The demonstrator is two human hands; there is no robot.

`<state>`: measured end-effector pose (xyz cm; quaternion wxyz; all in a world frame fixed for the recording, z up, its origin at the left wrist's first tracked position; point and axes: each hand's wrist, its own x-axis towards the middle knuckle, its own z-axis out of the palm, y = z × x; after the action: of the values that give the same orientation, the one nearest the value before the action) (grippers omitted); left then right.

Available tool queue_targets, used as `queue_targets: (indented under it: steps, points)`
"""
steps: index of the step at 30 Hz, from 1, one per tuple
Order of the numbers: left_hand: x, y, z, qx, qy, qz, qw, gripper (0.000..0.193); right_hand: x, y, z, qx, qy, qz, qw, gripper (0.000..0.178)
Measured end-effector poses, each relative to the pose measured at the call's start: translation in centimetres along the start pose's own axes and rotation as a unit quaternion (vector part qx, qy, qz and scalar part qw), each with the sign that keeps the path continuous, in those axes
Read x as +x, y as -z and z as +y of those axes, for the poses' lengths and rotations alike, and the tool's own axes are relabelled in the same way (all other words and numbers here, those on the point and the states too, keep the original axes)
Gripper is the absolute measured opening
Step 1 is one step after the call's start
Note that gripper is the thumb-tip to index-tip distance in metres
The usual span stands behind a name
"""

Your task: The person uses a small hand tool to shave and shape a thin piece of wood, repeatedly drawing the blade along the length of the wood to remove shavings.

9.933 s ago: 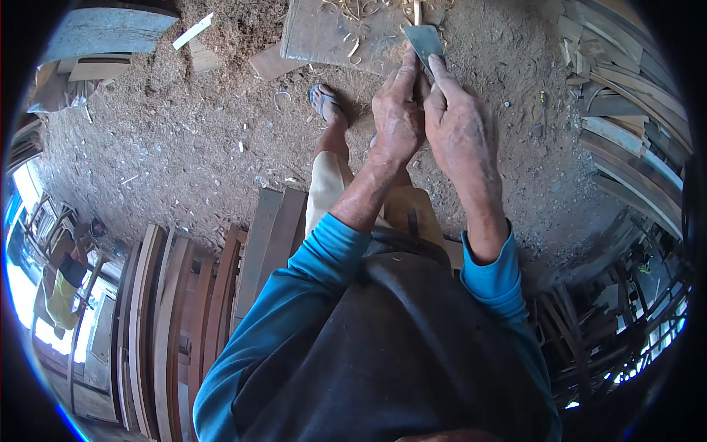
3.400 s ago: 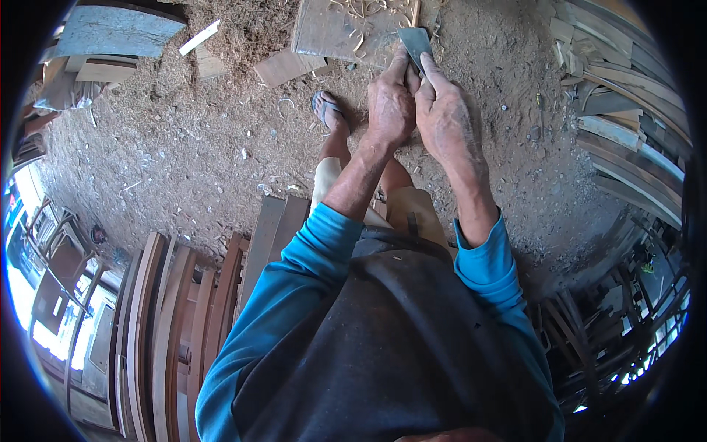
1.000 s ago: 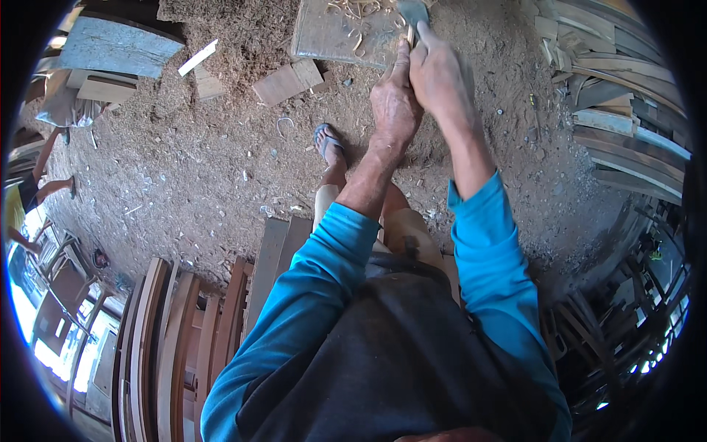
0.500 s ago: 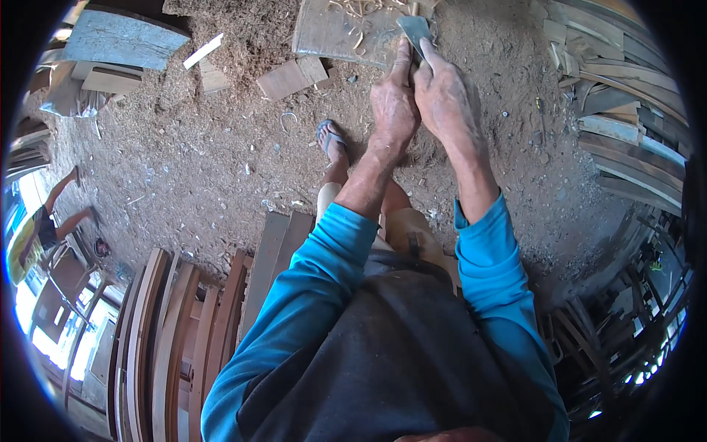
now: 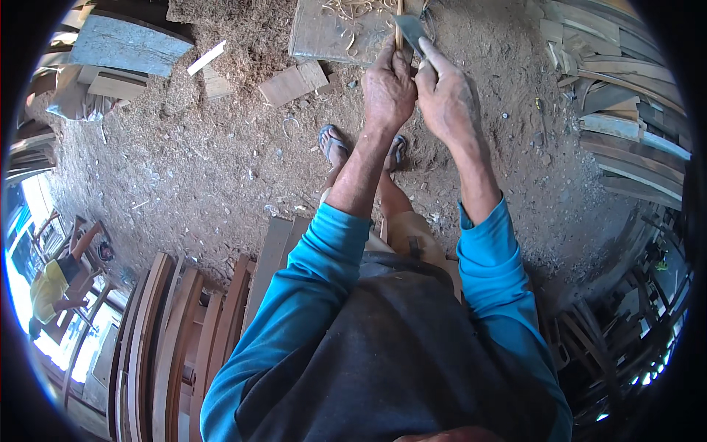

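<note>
My left hand [image 5: 389, 90] is closed around the near end of a thin wooden strip [image 5: 398, 29], which points away from me. My right hand [image 5: 448, 96] grips a broad, dull grey blade [image 5: 412, 30], its forefinger stretched along the metal. The handle is hidden in the fist. The blade lies slanted against the right side of the strip, and the two hands almost touch. Beyond them lies a wide wooden board [image 5: 324, 35] with several curled shavings [image 5: 353, 9] on it.
Short wood offcuts [image 5: 293, 82] lie on the dirt floor, with a bluish plank [image 5: 129, 43] farther left. Long boards [image 5: 173, 346] stand near left; stacked timber [image 5: 633, 140] lines the right. Another person [image 5: 51, 291] is at the far left.
My left hand has shifted slightly left and nearer, and more of the strip shows beside the blade. My right foot has come into sight. The other person has changed posture.
</note>
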<state>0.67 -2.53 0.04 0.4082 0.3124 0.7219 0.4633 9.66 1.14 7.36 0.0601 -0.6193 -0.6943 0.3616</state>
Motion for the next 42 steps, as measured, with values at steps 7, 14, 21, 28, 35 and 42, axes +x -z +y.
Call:
queue_targets:
  steps: [7,14,21,28,35,42]
  points:
    - [0.8,-0.9,-3.7,-0.079,-0.075,-0.003,0.994,0.044,1.6,-2.3,0.9,-0.032,0.054,0.017,0.998,0.043]
    - [0.9,-0.6,-3.3,-0.078,-0.015,-0.03,0.996,0.054,1.3,-1.5,-0.3,-0.071,0.033,-0.012,0.997,0.046]
    - [0.6,-0.3,-2.2,-0.05,-0.019,-0.019,0.998,0.051,3.2,-1.1,-1.0,-0.108,0.016,-0.024,0.994,0.046]
    - [0.7,-0.3,-1.6,-0.067,-0.014,-0.017,0.997,0.05,5.2,-0.9,-1.5,-0.063,-0.007,0.004,0.998,0.046]
    - [0.5,-0.9,-2.3,-0.035,-0.028,0.006,0.999,0.05,1.2,0.2,-0.9,-0.135,0.025,-0.008,0.991,0.044]
    - [0.1,-1.4,-2.2,-0.048,-0.033,-0.001,0.998,0.057,4.2,-0.9,-0.8,-0.149,0.014,-0.005,0.989,0.045]
